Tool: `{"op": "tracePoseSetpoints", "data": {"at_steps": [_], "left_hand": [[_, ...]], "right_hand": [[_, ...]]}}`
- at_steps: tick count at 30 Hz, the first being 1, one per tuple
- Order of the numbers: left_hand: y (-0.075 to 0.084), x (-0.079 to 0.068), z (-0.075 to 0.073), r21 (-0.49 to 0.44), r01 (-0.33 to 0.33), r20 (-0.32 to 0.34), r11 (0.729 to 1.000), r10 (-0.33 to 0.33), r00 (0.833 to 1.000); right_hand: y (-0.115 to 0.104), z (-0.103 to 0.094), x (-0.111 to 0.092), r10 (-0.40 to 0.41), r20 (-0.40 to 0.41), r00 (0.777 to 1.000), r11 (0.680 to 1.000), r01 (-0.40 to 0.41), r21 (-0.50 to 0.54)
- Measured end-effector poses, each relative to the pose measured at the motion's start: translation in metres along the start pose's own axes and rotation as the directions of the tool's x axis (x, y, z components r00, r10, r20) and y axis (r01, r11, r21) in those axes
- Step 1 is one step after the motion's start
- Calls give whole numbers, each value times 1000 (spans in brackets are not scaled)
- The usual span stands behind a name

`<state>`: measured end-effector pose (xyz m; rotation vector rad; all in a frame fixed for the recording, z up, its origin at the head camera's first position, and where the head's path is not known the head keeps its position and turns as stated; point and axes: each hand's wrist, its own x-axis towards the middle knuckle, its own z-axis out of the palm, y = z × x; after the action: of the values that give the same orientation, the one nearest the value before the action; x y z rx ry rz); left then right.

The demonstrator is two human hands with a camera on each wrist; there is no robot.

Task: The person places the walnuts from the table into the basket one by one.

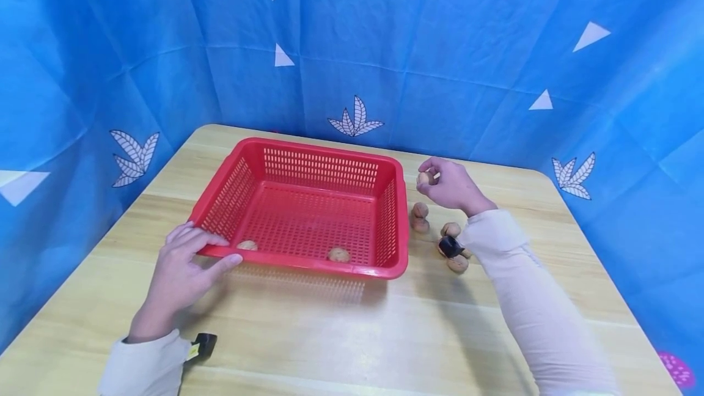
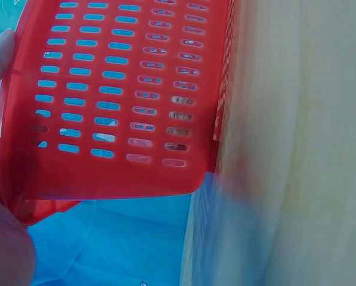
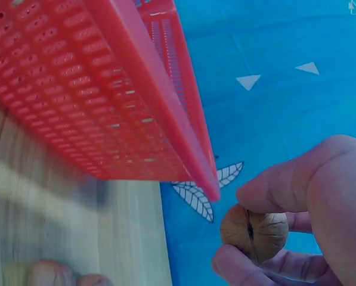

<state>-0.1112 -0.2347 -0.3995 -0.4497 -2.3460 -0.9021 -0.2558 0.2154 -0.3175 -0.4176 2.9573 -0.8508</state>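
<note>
A red plastic basket (image 1: pixel 308 268) with slotted walls stands on the wooden table, and two walnuts, one at the left (image 1: pixel 247 245) and one nearer the right (image 1: pixel 338 255), lie inside along its near wall. My left hand (image 1: pixel 184 267) grips the basket's near left corner, thumb on the front rim. Beyond the basket's right side, my right hand (image 1: pixel 452 185) pinches a walnut (image 3: pixel 254 233) between thumb and fingers. In the right wrist view that walnut hangs beside the basket's rim, its dark seam facing the camera.
Two walnuts (image 1: pixel 420 217) lie close to the basket's right wall. Several more (image 1: pixel 457 263) cluster under the right wrist, partly hidden by a black wrist device (image 1: pixel 451 247). A blue patterned cloth (image 1: pixel 440 29) hangs behind the wooden table (image 1: pixel 308 341).
</note>
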Motion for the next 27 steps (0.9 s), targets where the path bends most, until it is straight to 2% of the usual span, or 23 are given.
{"op": "tracePoseSetpoints", "data": {"at_steps": [18,27], "left_hand": [[-1,-1,1,-5,13,3,1000,-13,1000],[-1,-2,1,-1,2,0,1000,-2,1000]], "right_hand": [[-28,14,8,-1,11,1000,998,0,63],[-40,23,12,-36,15,999,996,35,81]]}}
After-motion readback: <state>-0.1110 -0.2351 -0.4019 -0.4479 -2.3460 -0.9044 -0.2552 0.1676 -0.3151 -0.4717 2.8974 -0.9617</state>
